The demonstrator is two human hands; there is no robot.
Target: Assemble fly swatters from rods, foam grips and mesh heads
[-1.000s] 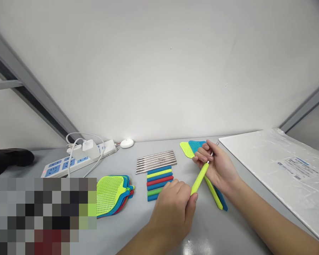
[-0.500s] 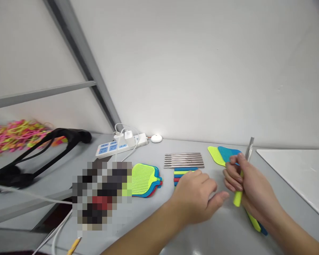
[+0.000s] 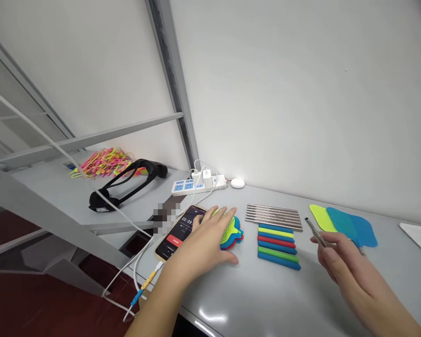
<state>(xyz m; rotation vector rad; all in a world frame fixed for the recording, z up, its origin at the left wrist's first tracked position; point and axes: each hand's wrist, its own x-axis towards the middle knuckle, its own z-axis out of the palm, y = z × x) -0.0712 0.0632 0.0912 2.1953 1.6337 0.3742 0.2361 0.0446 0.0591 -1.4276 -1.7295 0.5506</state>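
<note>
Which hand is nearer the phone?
Left. The left hand overlaps the phone in view; the right hand, holding a metal rod, is far to the right, past the coloured handles.

The grey tabletop [image 3: 266, 299] is backed by a plain white wall [image 3: 284, 93]. At the tabletop's left, a grey metal post [image 3: 175, 79] is joined by a crossbar [image 3: 126, 128]. Left of the tabletop, a second grey surface [image 3: 59, 187] is seen; below it, a dark red floor [image 3: 24, 299]. Light is reflected near the tabletop's front edge.
</note>
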